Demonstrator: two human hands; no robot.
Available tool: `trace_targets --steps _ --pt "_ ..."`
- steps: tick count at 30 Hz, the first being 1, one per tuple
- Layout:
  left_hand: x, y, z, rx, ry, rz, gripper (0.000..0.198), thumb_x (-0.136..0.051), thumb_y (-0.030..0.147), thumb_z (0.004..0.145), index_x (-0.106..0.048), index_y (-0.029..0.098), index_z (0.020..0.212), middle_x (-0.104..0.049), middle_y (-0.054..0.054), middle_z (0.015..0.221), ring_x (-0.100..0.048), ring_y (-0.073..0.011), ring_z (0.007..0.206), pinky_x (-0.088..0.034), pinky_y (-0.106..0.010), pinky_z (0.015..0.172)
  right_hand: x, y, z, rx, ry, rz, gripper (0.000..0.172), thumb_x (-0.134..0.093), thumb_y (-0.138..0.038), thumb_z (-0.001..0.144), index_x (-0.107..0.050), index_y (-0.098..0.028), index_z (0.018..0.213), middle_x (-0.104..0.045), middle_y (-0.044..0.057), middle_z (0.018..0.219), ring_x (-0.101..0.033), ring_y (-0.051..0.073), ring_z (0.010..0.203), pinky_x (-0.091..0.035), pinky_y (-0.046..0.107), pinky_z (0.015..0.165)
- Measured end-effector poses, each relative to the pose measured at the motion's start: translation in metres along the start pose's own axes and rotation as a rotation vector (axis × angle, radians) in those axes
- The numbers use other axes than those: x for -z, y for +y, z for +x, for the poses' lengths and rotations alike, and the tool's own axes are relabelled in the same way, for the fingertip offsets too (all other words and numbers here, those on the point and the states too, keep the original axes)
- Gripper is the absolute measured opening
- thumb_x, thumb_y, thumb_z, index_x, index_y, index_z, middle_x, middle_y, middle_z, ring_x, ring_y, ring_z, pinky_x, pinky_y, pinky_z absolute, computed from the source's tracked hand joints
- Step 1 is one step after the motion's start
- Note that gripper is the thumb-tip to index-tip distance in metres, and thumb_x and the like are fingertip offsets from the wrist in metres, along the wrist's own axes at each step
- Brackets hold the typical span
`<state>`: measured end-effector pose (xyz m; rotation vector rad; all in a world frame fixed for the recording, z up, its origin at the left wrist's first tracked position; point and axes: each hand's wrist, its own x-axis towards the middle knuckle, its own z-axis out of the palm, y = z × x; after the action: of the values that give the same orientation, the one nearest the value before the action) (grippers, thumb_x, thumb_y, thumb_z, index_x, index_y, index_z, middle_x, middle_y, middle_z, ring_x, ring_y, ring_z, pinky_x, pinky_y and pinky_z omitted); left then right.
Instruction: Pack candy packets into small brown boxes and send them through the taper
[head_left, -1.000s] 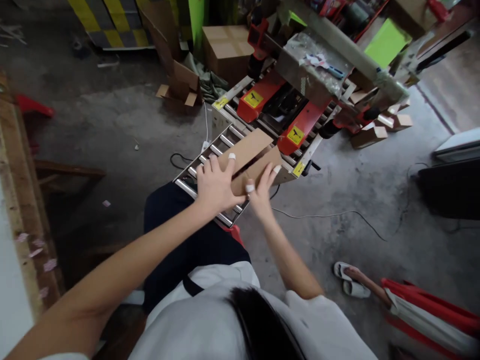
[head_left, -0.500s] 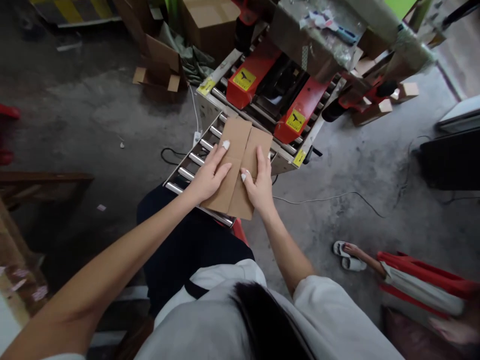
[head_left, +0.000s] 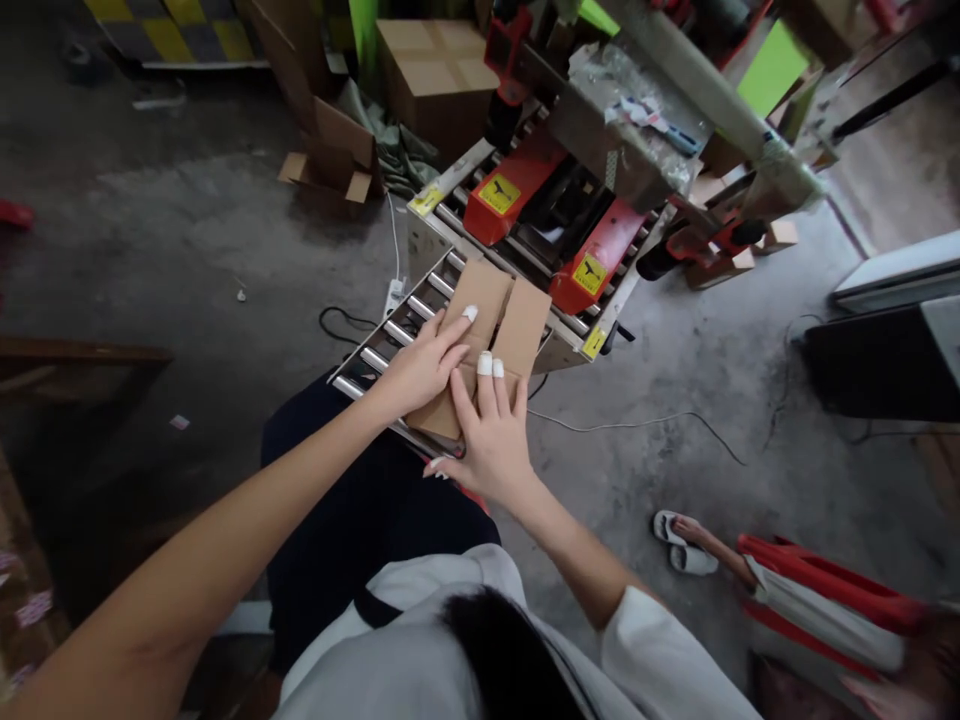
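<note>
Cardboard box (head_left: 525,325) flaps are flat now, were half up a sec ago. Our left hand (head_left: 416,375) is open, pressing the left flap; right hand (head_left: 491,445) slid back, also open, flat on the seam. Box sits on the rollers (head_left: 375,357), right before the sealer (head_left: 510,185).

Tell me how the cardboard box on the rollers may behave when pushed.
The cardboard box probably glides easily, since it rests on metal rollers. Its thin flaps, pressed down by the left hand and right hand, may spring open if released.
</note>
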<state>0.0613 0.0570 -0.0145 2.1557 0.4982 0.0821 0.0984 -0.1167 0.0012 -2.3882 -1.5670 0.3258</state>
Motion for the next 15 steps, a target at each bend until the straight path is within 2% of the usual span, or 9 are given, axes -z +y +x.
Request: trace_targets --steps 4,8,12,15 --pt "0.005 0.001 -0.002 0.017 -0.051 0.113 0.056 -0.033 0.038 0.102 -0.035 0.029 0.157 -0.021 -0.009 0.168 -0.045 -0.0326 0.143 -0.046 -0.048 0.111 0.0 0.006 0.007 -0.026 0.016 -0.04 0.117 -0.075 -0.062 0.075 -0.017 -0.012 0.163 -0.018 0.024 0.167 -0.013 0.043 0.156 0.0 0.067 0.124" --pt "0.004 0.001 0.009 0.023 -0.041 0.114 0.057 -0.034 0.037 0.101 -0.034 0.028 0.158 -0.02 -0.012 0.168 -0.044 -0.0349 0.144 -0.044 -0.052 0.113 0.003 0.015 0.016 0.039 0.008 -0.081 0.113 -0.077 -0.05 0.077 -0.018 -0.006 0.162 -0.019 0.026 0.166 -0.014 0.041 0.156 -0.005 0.062 0.126" --pt "-0.014 -0.009 0.019 -0.068 0.128 -0.078 0.058 -0.037 0.034 0.1 -0.038 0.016 0.155 -0.034 -0.016 0.163 -0.036 -0.0279 0.15 -0.034 -0.046 0.122 0.005 0.041 0.043 0.093 0.02 -0.138 0.111 -0.082 -0.043 0.072 -0.025 0.0 0.158 -0.022 0.031 0.164 -0.02 0.044 0.154 -0.016 0.061 0.125" --pt "-0.031 -0.021 -0.008 0.0 0.247 -0.25 0.062 -0.044 0.036 0.098 -0.035 0.014 0.155 -0.047 -0.02 0.153 -0.049 -0.0275 0.14 -0.045 -0.045 0.114 0.022 0.076 0.082 0.08 0.116 -0.11 0.111 -0.087 -0.045 0.066 -0.035 0.004 0.151 -0.031 0.037 0.157 -0.028 0.048 0.149 -0.022 0.064 0.121"
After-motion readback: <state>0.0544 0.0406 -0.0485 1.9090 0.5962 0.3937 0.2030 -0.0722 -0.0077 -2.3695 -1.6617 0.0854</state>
